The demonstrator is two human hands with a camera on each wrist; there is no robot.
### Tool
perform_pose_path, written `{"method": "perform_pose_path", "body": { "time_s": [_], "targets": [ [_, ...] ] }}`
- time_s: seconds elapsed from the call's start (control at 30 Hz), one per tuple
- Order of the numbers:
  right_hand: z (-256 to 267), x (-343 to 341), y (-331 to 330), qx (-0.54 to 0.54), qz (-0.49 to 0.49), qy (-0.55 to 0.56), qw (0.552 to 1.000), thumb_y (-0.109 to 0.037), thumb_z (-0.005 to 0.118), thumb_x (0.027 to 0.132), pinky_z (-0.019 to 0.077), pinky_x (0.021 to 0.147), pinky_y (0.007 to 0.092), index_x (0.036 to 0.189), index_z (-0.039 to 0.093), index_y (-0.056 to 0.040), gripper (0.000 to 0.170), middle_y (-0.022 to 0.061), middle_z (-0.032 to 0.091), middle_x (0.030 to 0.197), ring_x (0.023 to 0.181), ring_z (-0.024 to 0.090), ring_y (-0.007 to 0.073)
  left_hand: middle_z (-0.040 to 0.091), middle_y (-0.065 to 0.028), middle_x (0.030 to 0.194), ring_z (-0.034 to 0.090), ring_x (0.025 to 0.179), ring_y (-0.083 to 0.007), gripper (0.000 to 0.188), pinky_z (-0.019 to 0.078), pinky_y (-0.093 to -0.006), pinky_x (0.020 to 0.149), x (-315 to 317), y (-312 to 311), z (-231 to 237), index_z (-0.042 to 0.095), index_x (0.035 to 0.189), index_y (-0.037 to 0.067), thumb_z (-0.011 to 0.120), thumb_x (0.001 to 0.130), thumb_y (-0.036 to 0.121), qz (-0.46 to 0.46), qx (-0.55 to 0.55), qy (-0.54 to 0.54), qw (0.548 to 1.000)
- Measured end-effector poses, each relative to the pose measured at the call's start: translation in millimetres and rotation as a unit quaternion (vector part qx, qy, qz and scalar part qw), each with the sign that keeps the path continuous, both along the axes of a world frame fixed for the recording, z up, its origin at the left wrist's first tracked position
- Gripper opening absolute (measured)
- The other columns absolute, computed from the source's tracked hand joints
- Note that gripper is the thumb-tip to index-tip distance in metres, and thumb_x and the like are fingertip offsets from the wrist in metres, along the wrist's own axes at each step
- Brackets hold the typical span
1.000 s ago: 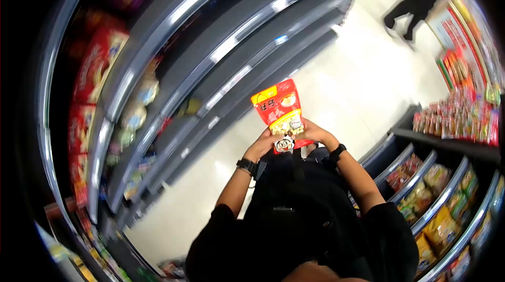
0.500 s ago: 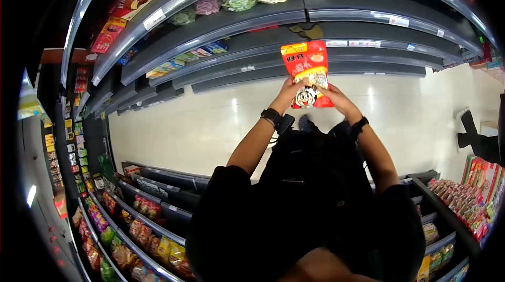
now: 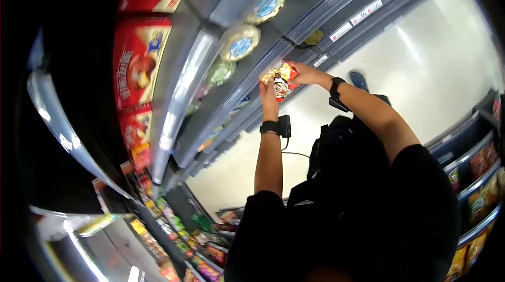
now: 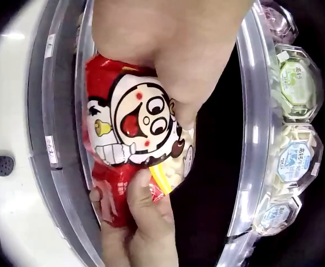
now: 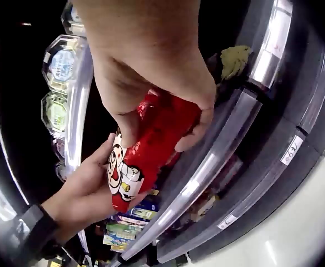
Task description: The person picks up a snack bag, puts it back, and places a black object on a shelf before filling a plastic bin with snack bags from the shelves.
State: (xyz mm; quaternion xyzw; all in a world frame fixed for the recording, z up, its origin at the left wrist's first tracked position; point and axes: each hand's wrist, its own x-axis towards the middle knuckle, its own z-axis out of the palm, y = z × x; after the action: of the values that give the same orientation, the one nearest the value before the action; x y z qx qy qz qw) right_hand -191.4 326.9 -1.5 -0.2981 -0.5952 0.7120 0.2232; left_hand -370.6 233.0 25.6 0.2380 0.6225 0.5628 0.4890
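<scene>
Both hands hold a red snack bag with a cartoon face printed on it. In the head view it is at the edge of a grey shelf tier, its top part pointing into the shelf. My left hand grips one side, thumb over the front beside the face. The right hand grips the other side; its thumb and curled fingers pinch the red film in the right wrist view. Part of the bag is hidden behind the hands.
Clear octagonal tubs with round labels stand on the tier above. Red boxes line the shelf at the left. A crumpled yellow-green item lies on the tier near the bag. A shoe stands on the pale floor.
The head view has swung round toward the shelves. Both hands have carried the snack bag from over the floor to the shelf, and its top now tips away from the body.
</scene>
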Motion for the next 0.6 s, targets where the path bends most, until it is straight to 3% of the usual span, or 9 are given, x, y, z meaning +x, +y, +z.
{"method": "perform_pose_path", "body": {
  "time_s": [0.03,0.13,0.17,0.23,0.3,0.37,0.43,0.5,0.6],
  "targets": [
    [-12,-17,5,0.043,-0.039,-0.008,0.998,-0.017,0.081,0.07,0.0481,0.094,0.0336,0.129,0.05,0.0034,0.07,0.0179,0.063,0.115,0.106,0.06,0.025,0.062,-0.0079,0.12,0.064,0.101,-0.0173,0.036,0.054,-0.0316,0.085,-4,6,4,0.05,0.13,0.004,0.058,0.098,0.018,-0.008,-0.003,0.04,0.999],
    [-21,-51,25,0.02,0.025,0.031,0.999,-0.019,0.08,0.069,0.0491,0.091,0.0363,0.127,0.053,-0.0016,0.066,0.0174,0.064,0.114,0.105,0.062,0.028,0.06,-0.0103,0.125,0.062,0.106,-0.019,0.04,0.0502,-0.0325,0.092,-28,13,6,0.049,0.132,-0.001,0.058,0.097,0.016,-0.011,-0.033,0.118,0.992],
    [-13,-53,17,0.074,-0.068,0.021,0.995,-0.025,0.077,0.072,0.0505,0.088,0.0388,0.12,0.06,-0.0049,0.055,0.0176,0.067,0.112,0.101,0.064,0.0305,0.064,-0.0083,0.113,0.061,0.099,-0.0151,0.028,0.0499,-0.0293,0.085,-38,13,-4,0.062,0.117,-0.004,0.058,0.094,0.011,0.021,-0.037,0.145,0.989],
    [-3,-71,34,0.084,0.039,-0.103,0.99,-0.033,0.075,0.073,0.0494,0.09,0.0391,0.114,0.065,-0.0063,0.051,0.0196,0.067,0.112,0.108,0.062,0.033,0.067,-0.0124,0.113,0.064,0.101,-0.0227,0.027,0.0508,-0.0339,0.087,-40,19,6,0.065,0.115,-0.002,0.055,0.095,0.013,0.057,-0.137,0.212,0.966],
    [4,-83,33,0.099,-0.039,-0.102,0.989,-0.04,0.069,0.077,0.0494,0.089,0.0407,0.106,0.069,-0.0061,0.044,0.0184,0.066,0.113,0.106,0.062,0.0343,0.065,-0.0154,0.116,0.063,0.104,-0.0261,0.029,0.0496,-0.0356,0.089,-59,15,10,0.063,0.118,-0.001,0.053,0.097,0.016,-0.089,-0.188,0.39,0.897],
    [-11,-96,29,0.111,-0.048,-0.127,0.984,-0.038,0.068,0.077,0.0491,0.089,0.0412,0.103,0.069,-0.0063,0.041,0.0181,0.066,0.11,0.104,0.062,0.0342,0.063,-0.0183,0.12,0.062,0.107,-0.0294,0.032,0.0484,-0.0373,0.092,-85,7,9,0.061,0.12,-0.001,0.051,0.098,0.019,-0.229,-0.223,0.547,0.773],
    [-35,-108,25,0.128,-0.037,-0.171,0.976,-0.036,0.068,0.077,0.0488,0.089,0.0417,0.101,0.069,-0.0064,0.038,0.0178,0.066,0.107,0.102,0.062,0.0341,0.063,-0.0187,0.119,0.063,0.106,-0.0303,0.032,0.0487,-0.0381,0.09,-114,-1,-10,0.062,0.119,-0.001,0.05,0.098,0.021,-0.322,-0.245,0.631,0.662],
    [-56,-120,22,0.147,-0.02,-0.222,0.964,-0.035,0.067,0.077,0.0485,0.089,0.0422,0.098,0.069,-0.0066,0.035,0.0175,0.066,0.104,0.099,0.062,0.034,0.063,-0.019,0.117,0.063,0.104,-0.0311,0.033,0.0491,-0.0388,0.089,-146,-7,-32,0.062,0.118,-0.001,0.049,0.099,0.022,-0.356,-0.281,0.64,0.62],
    [-84,-140,23,0.175,-0.004,-0.296,0.939,-0.032,0.066,0.077,0.048,0.089,0.0429,0.094,0.069,-0.0069,0.031,0.017,0.065,0.099,0.096,0.063,0.0339,0.064,-0.0196,0.115,0.063,0.102,-0.0324,0.034,0.0495,-0.0399,0.087,-182,0,-63,0.062,0.116,-0.002,0.048,0.099,0.024,-0.376,-0.304,0.628,0.61]
  ]
}}
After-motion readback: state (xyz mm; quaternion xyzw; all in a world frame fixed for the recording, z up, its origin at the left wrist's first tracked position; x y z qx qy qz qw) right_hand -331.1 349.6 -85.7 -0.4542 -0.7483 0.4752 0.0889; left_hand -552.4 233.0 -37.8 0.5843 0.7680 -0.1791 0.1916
